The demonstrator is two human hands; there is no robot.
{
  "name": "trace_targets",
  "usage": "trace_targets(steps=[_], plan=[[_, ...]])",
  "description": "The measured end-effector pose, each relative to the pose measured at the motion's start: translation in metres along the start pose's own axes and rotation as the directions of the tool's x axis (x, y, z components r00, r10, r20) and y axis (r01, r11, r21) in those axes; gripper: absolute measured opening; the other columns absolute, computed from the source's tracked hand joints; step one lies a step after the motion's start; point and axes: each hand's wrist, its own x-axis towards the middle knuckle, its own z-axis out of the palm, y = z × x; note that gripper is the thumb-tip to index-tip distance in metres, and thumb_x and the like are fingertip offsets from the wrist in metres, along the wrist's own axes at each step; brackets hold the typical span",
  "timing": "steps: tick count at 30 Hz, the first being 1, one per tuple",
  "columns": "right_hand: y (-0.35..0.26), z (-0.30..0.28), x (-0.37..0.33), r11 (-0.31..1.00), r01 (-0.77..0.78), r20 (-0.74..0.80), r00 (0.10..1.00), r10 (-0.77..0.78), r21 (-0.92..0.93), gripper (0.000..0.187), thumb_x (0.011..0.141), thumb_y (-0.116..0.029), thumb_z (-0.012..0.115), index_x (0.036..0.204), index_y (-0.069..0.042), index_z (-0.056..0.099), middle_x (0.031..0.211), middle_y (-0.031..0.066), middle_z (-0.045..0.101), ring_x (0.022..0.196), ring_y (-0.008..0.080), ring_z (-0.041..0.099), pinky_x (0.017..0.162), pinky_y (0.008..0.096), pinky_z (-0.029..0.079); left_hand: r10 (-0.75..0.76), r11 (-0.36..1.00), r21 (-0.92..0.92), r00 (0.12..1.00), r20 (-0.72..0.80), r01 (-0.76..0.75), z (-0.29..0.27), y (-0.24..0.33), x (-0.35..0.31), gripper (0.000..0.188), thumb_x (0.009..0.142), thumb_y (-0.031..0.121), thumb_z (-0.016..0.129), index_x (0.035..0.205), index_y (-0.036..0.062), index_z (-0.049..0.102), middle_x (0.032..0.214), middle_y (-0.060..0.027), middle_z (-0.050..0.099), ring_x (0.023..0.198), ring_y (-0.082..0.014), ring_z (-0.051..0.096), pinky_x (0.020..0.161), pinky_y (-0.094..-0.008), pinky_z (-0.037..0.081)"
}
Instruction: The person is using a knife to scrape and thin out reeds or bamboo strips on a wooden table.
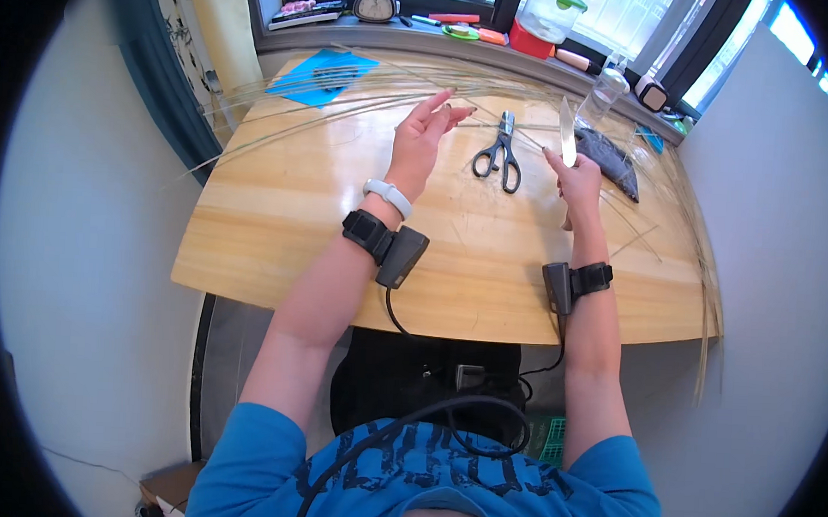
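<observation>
Knife (568, 134) upright-ish, right of centre in the upper half of the frame, blade pointing up. From my end I see the right grip (580, 181) closed around its handle, handle butt showing below the palm. Left grip (417, 138), upper centre, is loosely curled with fingers slightly spread, over or beside thin strips (413, 74); I can't tell if it pinches one. Strips fan across the upper part of the table (488, 262), more hang over its edge at right. I have scissors (503, 140) lying between the two hands, blades up-frame, handles toward the lower edge. Dark bag (608, 163) just right of the knife, clear bottle (603, 93) above it. Blue sheet (297, 82) upper left, strips crossing it. Clock (377, 3) on the windowsill, top of frame. I get a dark strapped device on each wrist.
</observation>
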Motion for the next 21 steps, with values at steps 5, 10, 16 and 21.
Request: trace_targets(steps=[5, 10, 16, 21], plan=[[0.010, -0.005, 0.002, 1.000, 0.014, -0.047, 0.999, -0.014, -0.005, 0.040, 0.075, -0.039, 0.075, 0.069, -0.003, 0.060, 0.051, 0.0022, 0.053, 0.041, 0.0091, 0.047, 0.040, 0.0263, 0.037, -0.086, 0.988, -0.132, 0.996, -0.021, 0.082, 0.000, -0.006, -0.004, 0.038, 0.098, 0.016, 0.045, 0.135, 0.0087, 0.042, 0.121, -0.0123, 0.059, 0.116, -0.0183, 0.053, 0.096, -0.0310, 0.042], [0.005, -0.010, -0.006, 0.999, 0.008, -0.060, 0.998, -0.007, 0.031, 0.040, 0.075, -0.041, 0.075, 0.069, -0.004, 0.060, 0.051, 0.0011, 0.052, 0.043, 0.0084, 0.048, 0.042, 0.0261, 0.038, -0.155, 0.980, -0.134, 0.985, -0.076, 0.144, 0.005, -0.008, -0.007, 0.034, 0.097, 0.021, 0.050, 0.129, 0.0091, 0.050, 0.105, -0.0096, 0.066, 0.101, -0.0151, 0.060, 0.087, -0.0280, 0.045], [0.005, -0.002, -0.008, 0.993, 0.115, -0.043, 0.992, -0.115, -0.009, 0.041, 0.076, -0.042, 0.074, 0.072, -0.003, 0.063, 0.051, 0.0018, 0.054, 0.044, 0.0100, 0.051, 0.045, 0.0270, 0.041, -0.224, 0.974, -0.014, 0.966, -0.129, 0.224, -0.007, -0.013, -0.002, 0.035, 0.092, 0.037, 0.058, 0.115, 0.0110, 0.063, 0.073, -0.0003, 0.064, 0.073, -0.0079, 0.059, 0.066, -0.0198, 0.042], [0.002, 0.006, -0.013, 0.966, 0.256, 0.018, 0.967, -0.255, -0.033, 0.042, 0.077, -0.043, 0.072, 0.077, -0.002, 0.064, 0.054, 0.0051, 0.056, 0.046, 0.0134, 0.055, 0.048, 0.0297, 0.043, -0.227, 0.974, -0.033, 0.968, -0.106, 0.225, -0.003, -0.011, -0.003, 0.035, 0.092, 0.037, 0.057, 0.110, 0.0079, 0.064, 0.076, 0.0004, 0.063, 0.072, -0.0060, 0.057, 0.062, -0.0193, 0.040]])
